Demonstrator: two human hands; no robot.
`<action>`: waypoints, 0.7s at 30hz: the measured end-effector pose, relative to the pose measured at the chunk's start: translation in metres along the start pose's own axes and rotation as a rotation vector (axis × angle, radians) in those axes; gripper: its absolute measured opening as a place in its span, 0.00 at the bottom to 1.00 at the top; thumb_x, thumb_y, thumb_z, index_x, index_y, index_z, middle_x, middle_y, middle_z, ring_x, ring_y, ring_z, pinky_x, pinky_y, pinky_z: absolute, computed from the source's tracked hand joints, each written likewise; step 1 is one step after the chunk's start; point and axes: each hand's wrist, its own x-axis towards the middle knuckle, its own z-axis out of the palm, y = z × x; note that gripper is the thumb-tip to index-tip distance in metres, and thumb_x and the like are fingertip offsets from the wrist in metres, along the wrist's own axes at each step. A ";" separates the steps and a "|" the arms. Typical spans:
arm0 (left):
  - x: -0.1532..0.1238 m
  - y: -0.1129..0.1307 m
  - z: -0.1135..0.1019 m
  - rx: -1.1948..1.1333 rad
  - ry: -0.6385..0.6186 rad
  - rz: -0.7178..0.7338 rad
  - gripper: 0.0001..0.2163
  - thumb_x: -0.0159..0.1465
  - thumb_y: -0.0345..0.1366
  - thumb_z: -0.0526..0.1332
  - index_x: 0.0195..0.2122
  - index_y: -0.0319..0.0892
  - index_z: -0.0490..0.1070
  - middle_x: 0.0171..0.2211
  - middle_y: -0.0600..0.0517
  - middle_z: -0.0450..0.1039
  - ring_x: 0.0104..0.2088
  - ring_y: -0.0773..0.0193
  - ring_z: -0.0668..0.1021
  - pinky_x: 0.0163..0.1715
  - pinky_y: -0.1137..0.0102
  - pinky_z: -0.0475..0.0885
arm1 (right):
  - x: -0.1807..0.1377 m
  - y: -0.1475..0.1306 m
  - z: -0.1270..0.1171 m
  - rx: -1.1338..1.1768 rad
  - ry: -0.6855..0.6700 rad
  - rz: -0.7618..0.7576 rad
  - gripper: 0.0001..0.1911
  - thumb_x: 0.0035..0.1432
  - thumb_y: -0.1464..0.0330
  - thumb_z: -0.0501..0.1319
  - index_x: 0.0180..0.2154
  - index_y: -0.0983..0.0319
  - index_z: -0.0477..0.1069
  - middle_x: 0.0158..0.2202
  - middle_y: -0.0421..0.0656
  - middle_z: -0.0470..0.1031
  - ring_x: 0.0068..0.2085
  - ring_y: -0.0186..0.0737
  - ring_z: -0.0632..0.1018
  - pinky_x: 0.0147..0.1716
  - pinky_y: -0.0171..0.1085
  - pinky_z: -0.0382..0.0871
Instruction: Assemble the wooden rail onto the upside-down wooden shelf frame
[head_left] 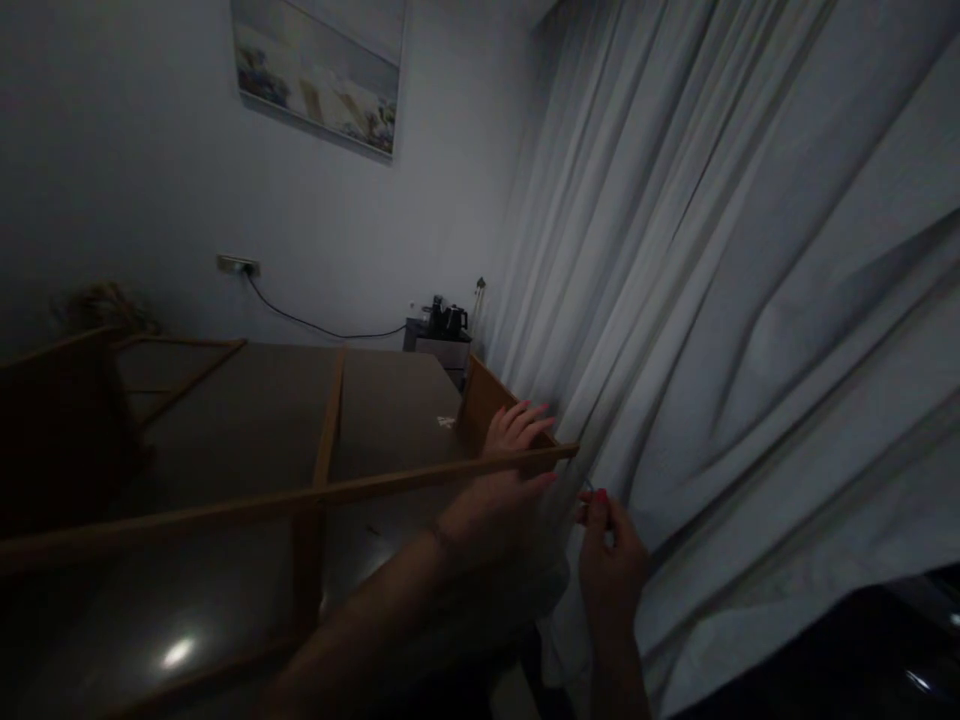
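A wooden frame point(405, 482) with several bars lies over a dark, shiny table top, with an end board point(480, 400) at its right. My left hand point(514, 435) reaches up past the long front rail, its fingers spread against the end board. The rail crosses in front of this hand, between thumb and fingers. Just right of the rail's end, my right hand point(611, 555) is closed in a pinch. A thin grey piece point(588, 484) sticks out from its fingertips towards the rail end; most of it is hidden and its kind is unclear.
White curtains point(712, 300) hang close by on the right. A dark wooden panel point(67, 430) stands at the left. Small white pieces point(446, 422) lie on the table top point(390, 390). Behind are a cabinet point(442, 352) with a black kettle point(455, 319), and a cable point(315, 327) along the wall.
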 end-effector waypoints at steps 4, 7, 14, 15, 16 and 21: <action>0.021 -0.008 0.007 -0.014 -0.082 0.105 0.29 0.64 0.60 0.39 0.51 0.46 0.67 0.51 0.49 0.72 0.59 0.52 0.65 0.64 0.53 0.46 | 0.009 0.004 0.005 -0.054 -0.039 -0.077 0.23 0.66 0.54 0.49 0.32 0.61 0.73 0.25 0.42 0.74 0.30 0.41 0.75 0.35 0.37 0.63; 0.029 -0.014 0.015 -0.034 -0.146 0.186 0.31 0.65 0.58 0.34 0.38 0.43 0.70 0.36 0.48 0.75 0.44 0.55 0.73 0.58 0.54 0.56 | 0.013 0.005 0.006 -0.082 -0.085 -0.119 0.22 0.67 0.55 0.49 0.30 0.60 0.72 0.26 0.42 0.75 0.30 0.41 0.75 0.35 0.38 0.63; 0.035 -0.023 0.027 0.034 -0.172 0.271 0.24 0.68 0.48 0.37 0.25 0.43 0.62 0.24 0.50 0.66 0.29 0.61 0.68 0.34 0.63 0.63 | 0.017 0.006 0.004 -0.088 -0.091 -0.077 0.21 0.67 0.56 0.49 0.28 0.60 0.70 0.24 0.40 0.74 0.29 0.39 0.74 0.34 0.37 0.63; 0.036 -0.023 0.028 0.051 -0.167 0.287 0.22 0.68 0.47 0.39 0.25 0.43 0.63 0.24 0.51 0.66 0.29 0.61 0.68 0.33 0.64 0.62 | 0.017 0.006 0.004 -0.077 -0.087 -0.067 0.21 0.67 0.56 0.49 0.28 0.60 0.70 0.24 0.40 0.74 0.29 0.39 0.75 0.33 0.36 0.63; 0.036 -0.023 0.028 0.064 -0.162 0.296 0.20 0.68 0.46 0.40 0.25 0.43 0.62 0.24 0.51 0.66 0.29 0.61 0.68 0.33 0.64 0.62 | 0.017 0.006 0.004 -0.067 -0.085 -0.055 0.21 0.67 0.56 0.50 0.29 0.60 0.70 0.24 0.40 0.74 0.28 0.39 0.75 0.33 0.36 0.63; 0.036 -0.022 0.029 0.073 -0.151 0.295 0.14 0.66 0.40 0.44 0.25 0.43 0.61 0.24 0.51 0.66 0.28 0.61 0.67 0.33 0.64 0.61 | 0.019 0.005 0.005 -0.063 -0.096 -0.022 0.21 0.68 0.57 0.48 0.29 0.60 0.70 0.22 0.39 0.73 0.25 0.37 0.74 0.29 0.34 0.63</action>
